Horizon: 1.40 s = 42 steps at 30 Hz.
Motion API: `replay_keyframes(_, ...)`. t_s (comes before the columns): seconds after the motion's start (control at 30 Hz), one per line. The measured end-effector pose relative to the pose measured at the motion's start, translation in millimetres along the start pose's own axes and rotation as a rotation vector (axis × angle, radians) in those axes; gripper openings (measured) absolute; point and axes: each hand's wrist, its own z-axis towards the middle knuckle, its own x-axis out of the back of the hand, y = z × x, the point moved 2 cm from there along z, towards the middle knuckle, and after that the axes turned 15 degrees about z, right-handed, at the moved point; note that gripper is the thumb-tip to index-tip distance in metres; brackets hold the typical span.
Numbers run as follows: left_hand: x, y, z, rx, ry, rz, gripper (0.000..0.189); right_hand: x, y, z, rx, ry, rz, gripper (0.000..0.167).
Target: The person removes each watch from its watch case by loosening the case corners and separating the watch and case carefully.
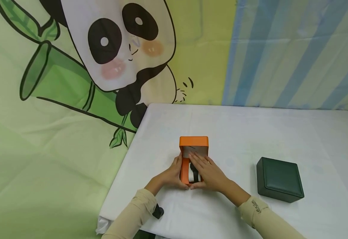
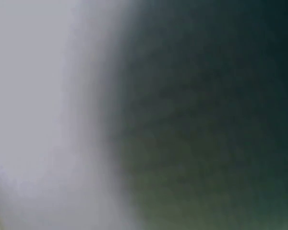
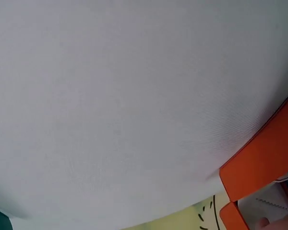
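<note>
An orange watch box (image 1: 193, 141) stands on the white-covered table, its lid raised at the far side. Inside it a watch with a black strap (image 1: 195, 175) goes round a white cushion (image 1: 190, 174). My left hand (image 1: 173, 174) holds the box along its left wall, thumb bent at the front corner. Over the right side lies my right hand (image 1: 212, 173), its fingers stretched across part of the watch toward the lid's grey lining and its thumb near the front edge. In the right wrist view, the orange box (image 3: 264, 151) shows at the right, with a fingertip by the lining.
A closed dark green box (image 1: 279, 177) sits to the right on the white tablecloth (image 1: 236, 132). A small black object (image 1: 158, 211) shows beside the left sleeve. Behind hangs a panda-print curtain (image 1: 203, 66). The left wrist view is blurred, mostly dark and grey.
</note>
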Motion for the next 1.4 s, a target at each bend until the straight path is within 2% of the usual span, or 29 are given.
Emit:
replay_keyframes(0.27,-2.5,5.4,-2.8,0.012,-0.012,-0.012,0.138,-9.6,9.8,-9.0,-0.135,-0.11,0.062,0.098)
replay_keyframes(0.5,-2.9,7.7,-3.4,0.019,-0.023,-0.01,0.139,-7.1,9.9,-8.0,-0.113,-0.104,0.074,0.085)
replay_keyframes(0.63,-3.2,7.9,-0.8,0.021,-0.025,-0.011,0.138,-3.3,10.1,-5.2,-0.11,-0.069,0.103,0.087)
replay_keyframes(0.73,-3.6,7.9,1.4,0.018,-0.019,-0.021,0.139,0.0,9.5,-4.4,-0.085,-0.038,0.079,0.086)
replay_keyframes(0.9,-4.0,7.7,2.1,0.011,-0.014,-0.024,0.14,4.3,5.8,-7.3,0.018,0.028,0.014,0.08)
replay_keyframes(1.13,1.9,8.9,0.2,0.044,-0.018,0.017,0.138,20.2,-5.1,-11.9,0.12,0.14,-0.08,0.08)
replay_keyframes(1.27,7.3,15.1,-6.7,0.095,-0.04,0.075,0.135,33.5,-11.3,-17.5,0.176,0.218,-0.114,0.081)
replay_keyframes(1.4,17.8,30.6,-19.0,0.165,-0.085,0.224,0.129,44.0,-11.8,-25.3,0.192,0.266,-0.13,0.084)
